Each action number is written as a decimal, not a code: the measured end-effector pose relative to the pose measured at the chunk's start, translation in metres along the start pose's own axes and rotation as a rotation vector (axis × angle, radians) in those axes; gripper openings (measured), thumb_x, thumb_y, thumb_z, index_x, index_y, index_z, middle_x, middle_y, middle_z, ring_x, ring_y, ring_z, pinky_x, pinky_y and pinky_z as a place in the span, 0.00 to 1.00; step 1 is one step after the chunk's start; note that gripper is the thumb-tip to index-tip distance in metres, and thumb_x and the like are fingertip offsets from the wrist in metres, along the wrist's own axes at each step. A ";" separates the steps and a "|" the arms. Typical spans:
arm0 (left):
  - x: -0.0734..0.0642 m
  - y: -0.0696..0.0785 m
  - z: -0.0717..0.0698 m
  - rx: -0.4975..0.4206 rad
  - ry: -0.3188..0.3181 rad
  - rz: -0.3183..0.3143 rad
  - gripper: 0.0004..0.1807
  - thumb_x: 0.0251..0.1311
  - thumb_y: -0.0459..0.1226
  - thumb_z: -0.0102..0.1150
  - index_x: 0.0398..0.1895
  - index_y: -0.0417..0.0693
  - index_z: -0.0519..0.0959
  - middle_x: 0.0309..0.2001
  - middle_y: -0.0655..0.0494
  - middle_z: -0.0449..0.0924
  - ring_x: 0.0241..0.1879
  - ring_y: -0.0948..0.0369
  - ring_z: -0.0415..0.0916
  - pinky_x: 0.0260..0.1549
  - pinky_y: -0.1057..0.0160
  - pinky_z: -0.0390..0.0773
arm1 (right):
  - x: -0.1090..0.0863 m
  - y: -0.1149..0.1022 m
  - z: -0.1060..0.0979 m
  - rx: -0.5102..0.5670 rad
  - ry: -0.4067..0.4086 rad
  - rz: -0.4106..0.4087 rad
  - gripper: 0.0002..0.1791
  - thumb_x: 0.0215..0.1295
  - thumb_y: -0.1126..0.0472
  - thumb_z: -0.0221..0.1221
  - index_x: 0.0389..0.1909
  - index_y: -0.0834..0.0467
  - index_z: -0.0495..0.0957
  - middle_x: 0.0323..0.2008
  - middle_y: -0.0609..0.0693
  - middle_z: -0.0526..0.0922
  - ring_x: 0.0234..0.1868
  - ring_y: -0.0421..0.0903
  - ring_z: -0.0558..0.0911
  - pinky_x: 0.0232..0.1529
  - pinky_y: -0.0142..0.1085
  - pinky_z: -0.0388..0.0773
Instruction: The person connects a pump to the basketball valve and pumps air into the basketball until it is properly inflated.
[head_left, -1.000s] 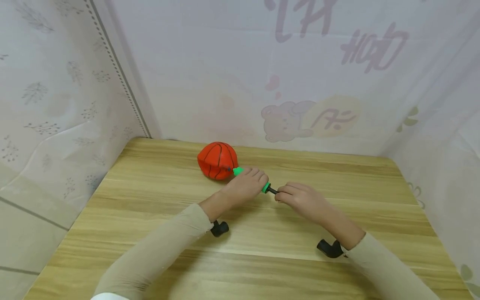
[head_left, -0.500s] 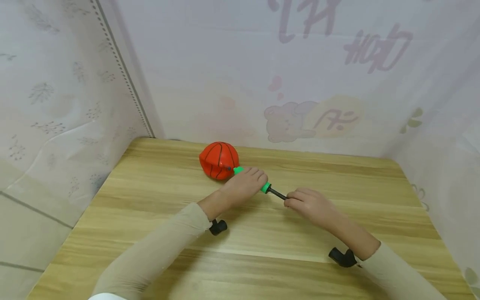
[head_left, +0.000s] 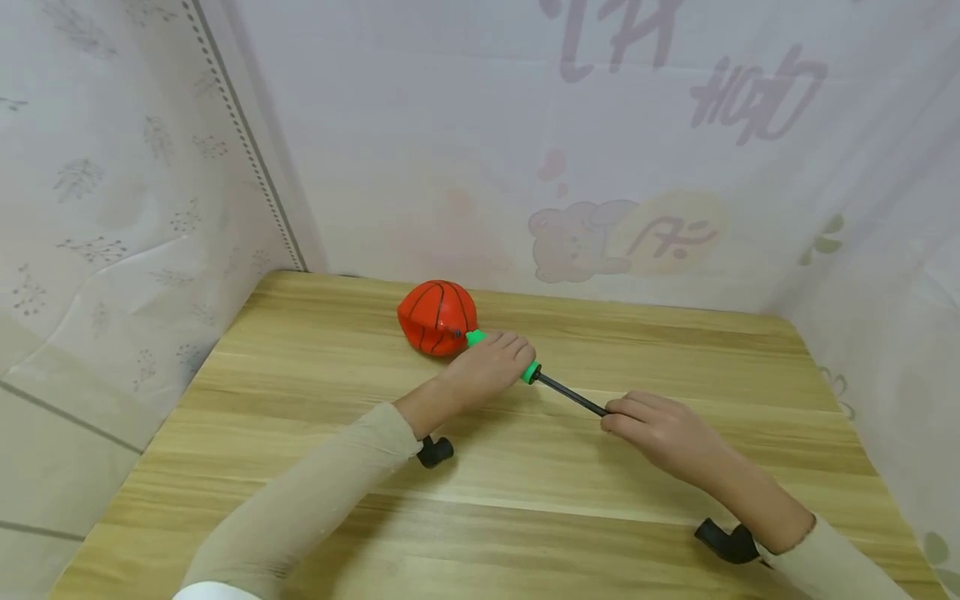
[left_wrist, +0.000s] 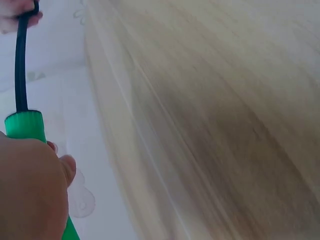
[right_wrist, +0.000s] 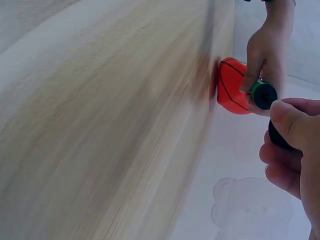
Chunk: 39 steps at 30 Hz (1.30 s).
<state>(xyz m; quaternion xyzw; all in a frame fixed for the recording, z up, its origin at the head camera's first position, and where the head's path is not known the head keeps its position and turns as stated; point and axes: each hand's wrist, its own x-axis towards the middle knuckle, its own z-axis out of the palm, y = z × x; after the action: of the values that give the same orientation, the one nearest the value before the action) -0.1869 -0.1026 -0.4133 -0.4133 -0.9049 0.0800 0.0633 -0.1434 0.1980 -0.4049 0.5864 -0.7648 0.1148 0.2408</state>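
A green hand pump (head_left: 531, 372) points its nozzle end at a partly sunken red ball (head_left: 437, 317) with black basketball lines. My left hand (head_left: 491, 364) grips the pump's green barrel close beside the ball; in the left wrist view the barrel (left_wrist: 25, 125) shows on both sides of the fist. A long stretch of black rod (head_left: 572, 393) sticks out of the barrel. At the rod's outer end my right hand (head_left: 667, 433) holds the black handle, which the right wrist view shows between thumb and fingers (right_wrist: 285, 160). The fingers mostly hide the handle.
The wood-grain table (head_left: 480, 533) runs back to a printed cloth wall (head_left: 420, 167), with more cloth at both sides. The ball lies near the table's back edge. Black wrist mounts (head_left: 726, 542) hang below both forearms.
My right hand has pulled the handle away from the barrel, right and toward me, and much more black rod shows. The left hand and the ball have stayed about where they were.
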 end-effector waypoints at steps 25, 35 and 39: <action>0.003 0.005 -0.001 0.034 0.062 -0.013 0.07 0.76 0.31 0.50 0.52 0.44 0.70 0.49 0.52 0.73 0.52 0.56 0.71 0.60 0.60 0.71 | 0.050 0.020 0.044 0.072 0.008 0.011 0.02 0.69 0.64 0.63 0.37 0.59 0.82 0.37 0.48 0.84 0.34 0.42 0.80 0.35 0.30 0.80; 0.001 0.001 -0.001 0.038 0.054 -0.005 0.10 0.74 0.29 0.50 0.55 0.43 0.70 0.53 0.52 0.74 0.57 0.55 0.70 0.64 0.59 0.69 | 0.020 0.010 0.017 0.004 0.038 -0.031 0.23 0.84 0.55 0.40 0.37 0.58 0.81 0.36 0.48 0.84 0.33 0.43 0.80 0.33 0.33 0.80; 0.001 -0.001 0.001 0.038 0.042 -0.002 0.11 0.74 0.28 0.49 0.56 0.43 0.70 0.54 0.51 0.74 0.58 0.55 0.70 0.64 0.58 0.69 | 0.008 0.007 0.009 -0.005 0.009 -0.029 0.23 0.84 0.55 0.40 0.36 0.58 0.82 0.36 0.48 0.83 0.34 0.44 0.81 0.34 0.34 0.81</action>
<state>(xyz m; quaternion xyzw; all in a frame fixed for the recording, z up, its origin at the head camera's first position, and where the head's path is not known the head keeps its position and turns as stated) -0.1884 -0.1030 -0.4139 -0.4128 -0.9021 0.0882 0.0903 -0.1534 0.1894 -0.4075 0.5962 -0.7556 0.1118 0.2473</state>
